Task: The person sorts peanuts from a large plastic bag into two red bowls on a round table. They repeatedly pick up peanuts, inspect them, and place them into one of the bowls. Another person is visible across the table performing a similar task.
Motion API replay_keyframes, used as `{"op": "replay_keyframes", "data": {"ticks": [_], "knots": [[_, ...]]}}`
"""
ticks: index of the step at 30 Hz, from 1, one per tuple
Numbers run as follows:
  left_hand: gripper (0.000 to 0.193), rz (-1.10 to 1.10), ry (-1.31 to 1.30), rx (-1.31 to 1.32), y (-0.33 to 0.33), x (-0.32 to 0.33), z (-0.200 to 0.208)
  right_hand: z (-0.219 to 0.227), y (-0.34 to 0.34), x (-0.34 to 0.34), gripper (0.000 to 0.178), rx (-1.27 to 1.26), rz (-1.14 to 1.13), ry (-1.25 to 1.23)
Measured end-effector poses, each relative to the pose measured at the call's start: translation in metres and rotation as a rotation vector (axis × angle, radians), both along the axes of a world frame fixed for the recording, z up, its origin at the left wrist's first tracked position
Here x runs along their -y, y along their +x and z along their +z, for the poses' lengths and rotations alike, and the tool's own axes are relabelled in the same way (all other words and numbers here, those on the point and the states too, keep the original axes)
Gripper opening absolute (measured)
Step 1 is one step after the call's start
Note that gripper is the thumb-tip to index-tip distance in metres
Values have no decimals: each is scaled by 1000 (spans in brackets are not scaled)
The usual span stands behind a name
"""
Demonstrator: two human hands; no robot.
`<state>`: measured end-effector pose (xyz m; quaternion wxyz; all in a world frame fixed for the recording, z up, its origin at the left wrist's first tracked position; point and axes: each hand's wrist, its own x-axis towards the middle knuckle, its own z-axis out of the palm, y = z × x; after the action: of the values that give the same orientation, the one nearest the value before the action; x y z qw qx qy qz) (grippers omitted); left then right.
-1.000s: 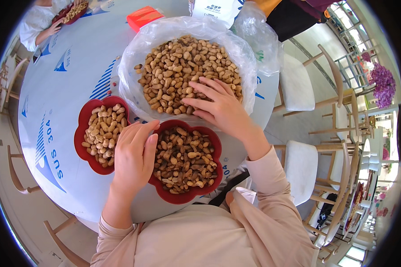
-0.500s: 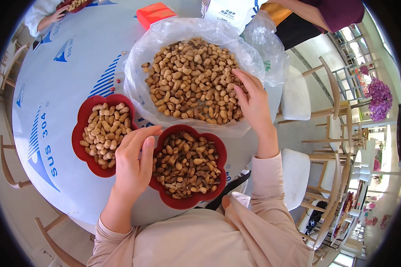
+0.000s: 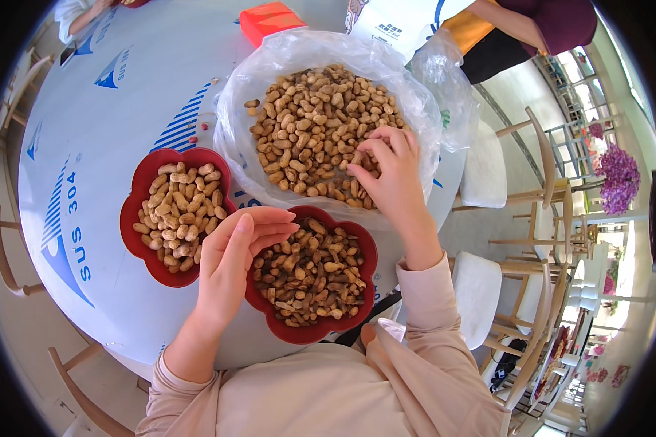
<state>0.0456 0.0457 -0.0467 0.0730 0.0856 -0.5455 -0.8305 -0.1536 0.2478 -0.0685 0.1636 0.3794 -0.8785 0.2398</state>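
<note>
A large heap of peanuts in their shells (image 3: 320,120) lies in a clear plastic bag (image 3: 237,95) spread open on the table. My right hand (image 3: 393,164) is at the heap's right side, thumb and forefinger closed about one peanut (image 3: 358,157). My left hand (image 3: 233,251) hovers over the left edge of the near red bowl (image 3: 371,266), fingers stretched out and holding nothing. Darker, browner peanuts (image 3: 309,273) fill that bowl. To its left, a second red flower-shaped bowl (image 3: 127,226) holds paler peanuts (image 3: 182,211).
The round table (image 3: 87,240) has a printed bluish film. A few reddish kernels (image 3: 194,139) lie left of the bag. Behind it are an orange-red box (image 3: 269,23) and a white bag (image 3: 386,29). Another person's sleeve (image 3: 564,22) is at far right. Chairs (image 3: 481,164) stand to the right.
My right hand has moved left over the heap, its fingers curling in to a peanut. My left hand has shifted slightly right. The whole view has shifted a little.
</note>
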Motion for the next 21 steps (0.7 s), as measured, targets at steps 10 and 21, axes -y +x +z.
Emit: {"op": "replay_keyframes", "data": {"ticks": [10,21], "knots": [[52,-213,900,262,2,-3,0,52,71,29,31,178,384,-177],[44,-178,1005,244,1,2,-2,1,-16,16,12,-71,56,127]]}}
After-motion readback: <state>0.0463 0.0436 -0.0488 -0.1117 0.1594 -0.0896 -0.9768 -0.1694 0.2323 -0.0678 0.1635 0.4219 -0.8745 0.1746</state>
